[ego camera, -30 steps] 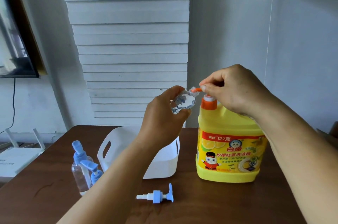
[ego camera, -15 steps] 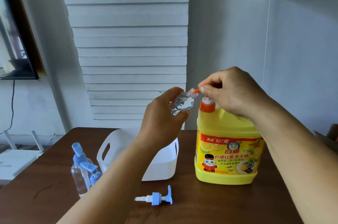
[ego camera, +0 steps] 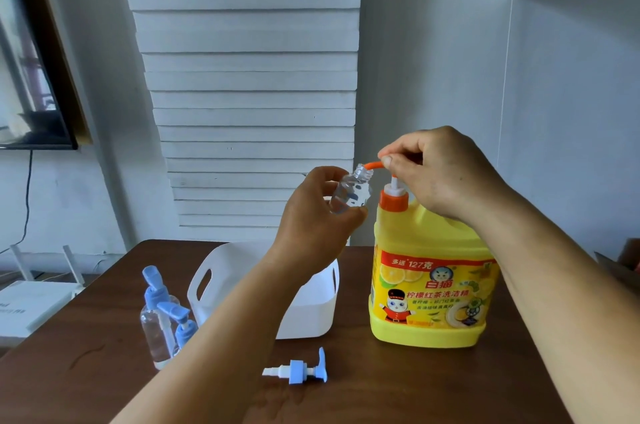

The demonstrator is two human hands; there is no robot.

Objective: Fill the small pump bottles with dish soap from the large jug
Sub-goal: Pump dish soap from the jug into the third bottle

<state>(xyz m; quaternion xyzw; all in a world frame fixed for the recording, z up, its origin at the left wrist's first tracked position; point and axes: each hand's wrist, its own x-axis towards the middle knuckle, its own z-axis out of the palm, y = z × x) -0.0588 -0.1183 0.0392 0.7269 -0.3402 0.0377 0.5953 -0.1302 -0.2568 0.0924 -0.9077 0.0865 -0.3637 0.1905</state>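
Note:
A large yellow soap jug (ego camera: 429,288) with an orange pump (ego camera: 393,197) stands on the brown table (ego camera: 381,385). My right hand (ego camera: 440,174) rests on top of the pump head, fingers closed over it. My left hand (ego camera: 311,219) holds a small clear bottle (ego camera: 349,193) tilted, its open neck right at the orange spout tip. A loose blue pump head (ego camera: 301,370) lies on the table near the front. Two small clear bottles with blue pumps (ego camera: 162,313) stand at the left.
A white plastic basket (ego camera: 214,281) sits behind my left forearm, left of the jug. A white router (ego camera: 31,302) lies off the table's left edge. A wall and slatted panel stand behind the table.
The jug's pump head has risen, showing its white stem. My left hand has turned the small bottle more upright, its neck now under the spout.

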